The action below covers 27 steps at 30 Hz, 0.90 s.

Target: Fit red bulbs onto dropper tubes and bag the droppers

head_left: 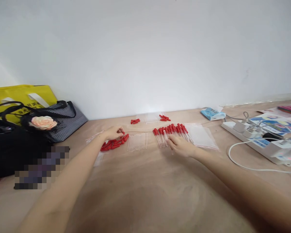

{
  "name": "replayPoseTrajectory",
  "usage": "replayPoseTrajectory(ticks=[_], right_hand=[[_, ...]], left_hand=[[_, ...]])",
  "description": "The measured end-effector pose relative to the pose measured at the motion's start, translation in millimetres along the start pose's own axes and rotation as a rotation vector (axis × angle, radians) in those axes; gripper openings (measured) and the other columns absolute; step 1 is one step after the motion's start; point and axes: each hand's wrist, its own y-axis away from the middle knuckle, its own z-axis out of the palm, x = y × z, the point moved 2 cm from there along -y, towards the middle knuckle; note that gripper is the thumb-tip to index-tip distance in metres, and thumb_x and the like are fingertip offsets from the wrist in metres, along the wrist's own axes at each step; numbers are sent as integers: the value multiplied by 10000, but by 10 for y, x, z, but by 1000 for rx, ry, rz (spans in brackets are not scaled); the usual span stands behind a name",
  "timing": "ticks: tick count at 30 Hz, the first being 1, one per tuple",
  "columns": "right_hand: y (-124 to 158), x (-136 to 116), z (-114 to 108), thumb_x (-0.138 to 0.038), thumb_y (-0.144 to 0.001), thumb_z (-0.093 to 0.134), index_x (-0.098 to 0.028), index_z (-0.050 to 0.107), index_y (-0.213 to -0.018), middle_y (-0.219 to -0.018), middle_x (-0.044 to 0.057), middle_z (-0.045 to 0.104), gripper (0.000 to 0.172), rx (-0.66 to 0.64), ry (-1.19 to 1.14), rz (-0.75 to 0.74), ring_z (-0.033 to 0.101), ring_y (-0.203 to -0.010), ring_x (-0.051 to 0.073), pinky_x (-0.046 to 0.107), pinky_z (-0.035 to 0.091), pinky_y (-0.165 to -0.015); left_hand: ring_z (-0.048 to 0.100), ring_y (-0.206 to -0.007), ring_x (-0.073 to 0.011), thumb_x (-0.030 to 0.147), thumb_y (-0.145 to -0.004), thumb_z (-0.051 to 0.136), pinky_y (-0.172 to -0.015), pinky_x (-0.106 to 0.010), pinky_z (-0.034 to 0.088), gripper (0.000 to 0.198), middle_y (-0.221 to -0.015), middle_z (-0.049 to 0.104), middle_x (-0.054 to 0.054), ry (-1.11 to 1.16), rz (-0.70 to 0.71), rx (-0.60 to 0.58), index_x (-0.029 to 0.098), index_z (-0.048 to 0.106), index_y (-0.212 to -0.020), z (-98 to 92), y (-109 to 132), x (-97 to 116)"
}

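Observation:
My left hand (114,133) is closed in a pinch over a loose pile of red rubber dropper bulbs (111,145), with one red bulb at its fingertips. My right hand (181,146) is closed around a slim clear dropper tube, whose lower end shows below the fingers. It hovers at the front of a row of droppers (171,129) with red bulbs on clear tubes. Between my hands lies a row of bare clear tubes (137,142). Whether the right hand touches the row is hard to tell.
Farther back lie more clear tubes (152,118) between two small groups of red bulbs (135,121). Clear plastic bags (202,136) lie right of the droppers. A power strip (259,142) with cables, a tissue pack (212,113) and bags (60,119) flank the table.

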Motion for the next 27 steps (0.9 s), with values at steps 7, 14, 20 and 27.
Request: replayPoseTrajectory(ticks=[7,14,20,27], right_hand=[[31,33,114,-246,-864,299,-187,428,-738,-587,-26,492,190,223,-223,-60,472,-538,110,212,358,-549],[197,-44,375,-193,-853,349,-169,512,-885,-799,50,591,168,211,-163,-235,544,-731,149,252,402,-654],[251,-76,400,-175,-849,365,-150,526,-887,-825,68,566,167,157,-20,-353,520,-771,159,277,397,-682],[236,-61,416,-171,-842,382,-148,514,-880,-803,60,554,139,167,18,-376,505,-742,152,273,386,-669]], left_hand=[[554,-787,-140,308,-767,385,-738,-304,451,226,-820,556,-28,399,102,388,171,463,-929,221,543,381],[551,-740,-143,232,-732,507,-707,-307,456,110,-790,566,-20,395,221,130,178,483,-824,885,1206,745],[547,-875,-181,241,-753,521,-798,-338,437,214,-938,579,-48,157,353,119,196,509,-963,904,1284,751],[540,-912,-197,322,-773,527,-810,-340,428,234,-1006,561,-66,35,361,174,192,620,-944,954,1236,838]])
